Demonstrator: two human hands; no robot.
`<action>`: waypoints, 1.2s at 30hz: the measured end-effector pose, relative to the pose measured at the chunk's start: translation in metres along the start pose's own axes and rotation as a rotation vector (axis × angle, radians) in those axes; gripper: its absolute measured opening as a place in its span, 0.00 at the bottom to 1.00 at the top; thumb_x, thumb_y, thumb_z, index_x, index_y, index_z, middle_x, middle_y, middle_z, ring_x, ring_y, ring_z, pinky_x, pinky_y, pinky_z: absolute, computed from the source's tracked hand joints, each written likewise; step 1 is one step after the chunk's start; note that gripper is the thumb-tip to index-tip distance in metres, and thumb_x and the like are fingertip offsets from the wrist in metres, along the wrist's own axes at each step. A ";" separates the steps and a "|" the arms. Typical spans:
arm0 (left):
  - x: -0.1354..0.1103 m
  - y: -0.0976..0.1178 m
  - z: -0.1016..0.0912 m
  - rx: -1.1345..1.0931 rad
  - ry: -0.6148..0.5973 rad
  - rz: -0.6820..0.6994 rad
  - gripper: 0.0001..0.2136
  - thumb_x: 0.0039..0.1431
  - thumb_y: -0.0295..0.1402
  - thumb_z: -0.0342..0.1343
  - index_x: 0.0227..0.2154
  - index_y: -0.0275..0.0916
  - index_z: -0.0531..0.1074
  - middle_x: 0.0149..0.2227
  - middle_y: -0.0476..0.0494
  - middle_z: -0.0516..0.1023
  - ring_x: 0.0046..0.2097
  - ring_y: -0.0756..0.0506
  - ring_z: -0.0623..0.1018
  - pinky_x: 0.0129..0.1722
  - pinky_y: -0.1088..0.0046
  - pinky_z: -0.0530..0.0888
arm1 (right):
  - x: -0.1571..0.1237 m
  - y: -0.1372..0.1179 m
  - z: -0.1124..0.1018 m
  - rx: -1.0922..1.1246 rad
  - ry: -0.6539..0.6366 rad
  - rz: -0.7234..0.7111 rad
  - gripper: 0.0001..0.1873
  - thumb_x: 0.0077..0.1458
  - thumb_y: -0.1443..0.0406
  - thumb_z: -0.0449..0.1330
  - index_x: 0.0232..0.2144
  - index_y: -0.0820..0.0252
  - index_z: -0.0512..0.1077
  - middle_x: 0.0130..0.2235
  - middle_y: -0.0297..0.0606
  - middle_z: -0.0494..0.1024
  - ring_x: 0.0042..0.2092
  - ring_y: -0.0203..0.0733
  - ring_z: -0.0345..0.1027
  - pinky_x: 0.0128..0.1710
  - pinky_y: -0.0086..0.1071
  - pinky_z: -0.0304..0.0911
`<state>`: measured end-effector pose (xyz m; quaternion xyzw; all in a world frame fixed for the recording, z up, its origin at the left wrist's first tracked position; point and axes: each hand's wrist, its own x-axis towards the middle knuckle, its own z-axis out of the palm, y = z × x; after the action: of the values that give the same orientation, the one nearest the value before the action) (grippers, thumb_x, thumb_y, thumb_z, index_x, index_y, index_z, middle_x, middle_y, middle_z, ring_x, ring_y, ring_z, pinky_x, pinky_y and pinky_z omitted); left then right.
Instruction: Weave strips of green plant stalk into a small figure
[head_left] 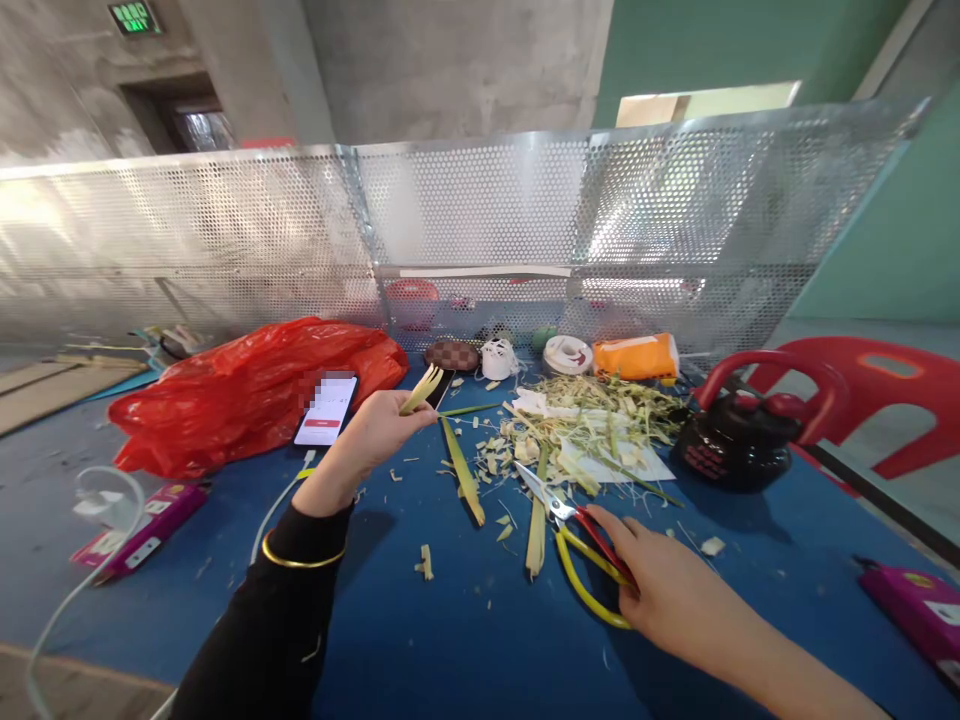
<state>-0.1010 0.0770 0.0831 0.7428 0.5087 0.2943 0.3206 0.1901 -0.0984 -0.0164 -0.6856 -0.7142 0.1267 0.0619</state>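
Note:
My left hand (375, 432) is raised over the blue table (465, 640) and pinches a small folded piece of yellow-green leaf (421, 389). My right hand (660, 585) rests on the table with its fingers closed around the yellow and red handles of a pair of scissors (577, 545), whose blades lie flat pointing up-left. Long leaf strips (463, 472) lie between the hands. A heap of leaf trimmings (600, 420) on white paper sits just beyond the scissors.
A red plastic bag (240, 395) and a phone (327, 410) lie at the left. A black kettle with a red handle (739, 435) stands at the right, near a red chair (892, 400). Pink boxes (142, 525) lie at both edges. A perforated metal screen (525, 220) closes the back.

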 end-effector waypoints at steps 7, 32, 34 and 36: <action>-0.037 -0.005 -0.001 0.267 0.089 -0.034 0.11 0.49 0.40 0.54 0.24 0.38 0.74 0.16 0.53 0.65 0.20 0.50 0.63 0.21 0.76 0.57 | 0.004 0.018 -0.013 0.497 -0.142 0.101 0.50 0.39 0.74 0.56 0.65 0.49 0.50 0.32 0.33 0.74 0.28 0.38 0.66 0.25 0.28 0.55; -0.085 -0.015 0.005 0.247 0.195 -0.094 0.12 0.52 0.44 0.54 0.27 0.40 0.75 0.20 0.52 0.68 0.25 0.48 0.67 0.26 0.75 0.61 | -0.001 -0.054 -0.018 1.643 -0.426 0.157 0.22 0.49 0.45 0.62 0.35 0.56 0.70 0.29 0.34 0.68 0.24 0.31 0.55 0.20 0.26 0.49; -0.087 -0.012 0.006 0.245 0.188 -0.088 0.12 0.52 0.44 0.54 0.27 0.40 0.74 0.20 0.52 0.68 0.25 0.48 0.67 0.26 0.75 0.61 | 0.004 -0.058 -0.016 1.662 -0.435 0.170 0.20 0.51 0.47 0.61 0.34 0.56 0.69 0.27 0.33 0.68 0.22 0.31 0.54 0.19 0.26 0.48; -0.088 -0.010 0.006 0.243 0.182 -0.086 0.12 0.52 0.44 0.54 0.27 0.40 0.74 0.21 0.52 0.69 0.26 0.48 0.68 0.26 0.75 0.61 | 0.008 -0.061 -0.014 1.672 -0.428 0.191 0.19 0.51 0.48 0.61 0.32 0.56 0.68 0.25 0.31 0.67 0.20 0.30 0.52 0.18 0.25 0.47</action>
<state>-0.1293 -0.0045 0.0618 0.7240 0.5988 0.2828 0.1931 0.1343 -0.0905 0.0127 -0.4336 -0.3227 0.7407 0.3990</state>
